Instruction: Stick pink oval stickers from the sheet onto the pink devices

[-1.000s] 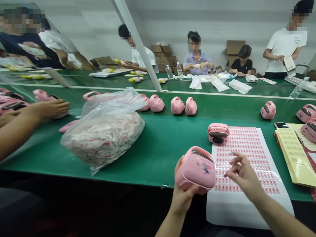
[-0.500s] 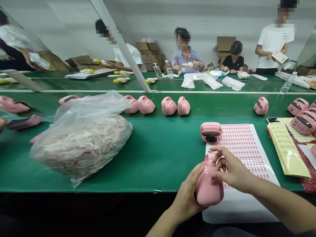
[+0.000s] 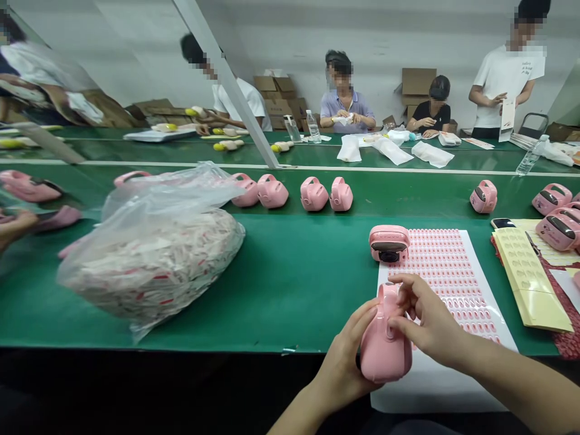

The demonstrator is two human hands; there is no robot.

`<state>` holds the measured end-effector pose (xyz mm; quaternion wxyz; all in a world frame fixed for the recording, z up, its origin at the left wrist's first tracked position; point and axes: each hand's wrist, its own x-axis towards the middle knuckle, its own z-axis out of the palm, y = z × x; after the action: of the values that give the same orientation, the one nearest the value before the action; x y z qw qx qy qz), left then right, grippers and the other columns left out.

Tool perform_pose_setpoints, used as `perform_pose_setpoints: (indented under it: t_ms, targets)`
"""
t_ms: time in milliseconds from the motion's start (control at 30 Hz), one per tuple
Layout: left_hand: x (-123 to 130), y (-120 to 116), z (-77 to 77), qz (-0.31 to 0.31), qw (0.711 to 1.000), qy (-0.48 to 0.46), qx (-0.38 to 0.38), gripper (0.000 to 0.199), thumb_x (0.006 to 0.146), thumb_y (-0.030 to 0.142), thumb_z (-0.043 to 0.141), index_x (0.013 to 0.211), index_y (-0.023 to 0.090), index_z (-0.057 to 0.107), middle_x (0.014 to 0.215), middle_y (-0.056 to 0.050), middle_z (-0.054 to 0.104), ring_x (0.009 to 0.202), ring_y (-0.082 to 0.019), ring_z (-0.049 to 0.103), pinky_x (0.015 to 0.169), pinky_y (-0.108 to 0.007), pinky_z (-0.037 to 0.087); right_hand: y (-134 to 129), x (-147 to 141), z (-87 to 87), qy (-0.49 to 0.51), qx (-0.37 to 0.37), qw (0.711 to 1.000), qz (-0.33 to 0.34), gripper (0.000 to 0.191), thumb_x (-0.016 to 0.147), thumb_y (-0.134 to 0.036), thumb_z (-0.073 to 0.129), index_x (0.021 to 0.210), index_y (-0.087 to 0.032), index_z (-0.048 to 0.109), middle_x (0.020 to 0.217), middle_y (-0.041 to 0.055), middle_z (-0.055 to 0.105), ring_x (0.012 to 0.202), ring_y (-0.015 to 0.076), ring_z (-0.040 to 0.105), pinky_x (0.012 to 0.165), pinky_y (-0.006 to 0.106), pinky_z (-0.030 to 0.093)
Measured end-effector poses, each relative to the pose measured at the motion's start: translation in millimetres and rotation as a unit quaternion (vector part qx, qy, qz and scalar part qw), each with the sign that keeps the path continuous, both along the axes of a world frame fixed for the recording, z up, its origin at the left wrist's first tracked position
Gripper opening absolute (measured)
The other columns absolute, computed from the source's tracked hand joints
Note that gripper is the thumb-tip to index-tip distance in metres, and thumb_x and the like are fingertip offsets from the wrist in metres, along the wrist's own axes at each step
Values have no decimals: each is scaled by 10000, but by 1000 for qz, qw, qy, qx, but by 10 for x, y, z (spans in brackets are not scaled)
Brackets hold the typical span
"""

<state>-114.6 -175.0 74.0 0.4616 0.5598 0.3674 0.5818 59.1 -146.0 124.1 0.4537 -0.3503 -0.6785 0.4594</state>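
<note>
A small pink plastic device with a carrying handle point(image 3: 385, 356) is held up over the table's front edge, its narrow side facing me. My left hand point(image 3: 347, 356) wraps round its left side and supports it from below. On the other side, my right hand point(image 3: 428, 317) has its thumb pressed on the oval end of the handle, with the fingers curled beside the handle. Underneath lies a white sheet of small pink-edged oval stickers point(image 3: 435, 260). Another pink device point(image 3: 389, 244), with a dark window and round lens, stands on the sheet's far left corner.
A clear plastic bag of pale scraps point(image 3: 158, 272) fills the left of the green table. Several pink devices point(image 3: 313, 194) line the far strip. Yellow sticker sheets point(image 3: 530, 272) and a phone point(image 3: 502, 223) lie right. A co-worker's hand point(image 3: 18, 226) is at far left; several people work opposite.
My right thumb stays on the handle's end while the fingers have curled in closer. The co-worker's hand at left has come further into view. The view has shifted slightly.
</note>
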Motion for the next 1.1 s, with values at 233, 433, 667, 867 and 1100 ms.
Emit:
perform_pose_setpoints:
  t_ms: [233,433,667,867,1100]
  targets:
    - [10,13,-21,-9,975,177,135,866,401,59,803,1180,336,547,1194,-163,536,1045,-379,544,819,-474,469,-15,-2,-70,-105,241,963,-62,468,826,-137,459,1270,-260,377,1044,84,501,955,206,532,810,400,500]
    - [7,-37,-126,-21,971,156,179,834,459,254,821,1231,311,510,1218,-170,449,1082,-376,497,790,-465,483,322,200,-328,-141,125,982,-17,561,792,-208,523,1319,-210,332,1110,113,547,1003,239,539,822,444,473]
    - [167,-11,23,-72,984,37,160,813,513,203,800,1254,311,485,1249,-164,491,1136,-391,473,881,-505,425,338,290,-480,-15,-177,978,108,445,828,-353,470,1238,-204,383,576,-75,423,458,83,404,415,181,310]
    - [18,290,-209,16,951,151,270,576,719,298,668,1249,388,461,1291,-85,496,1074,-303,551,813,-408,515,482,496,-85,37,-182,981,-57,502,755,-407,547,1182,-224,355,617,-83,465,342,54,412,303,156,288]
    - [-478,1239,115,178,976,111,-54,438,715,418,633,1095,217,547,912,-74,676,896,-245,630,738,-350,544,1678,788,252,23,-71,965,-253,573,665,-348,576,1164,-183,347,548,-102,474,320,106,480,282,180,340]
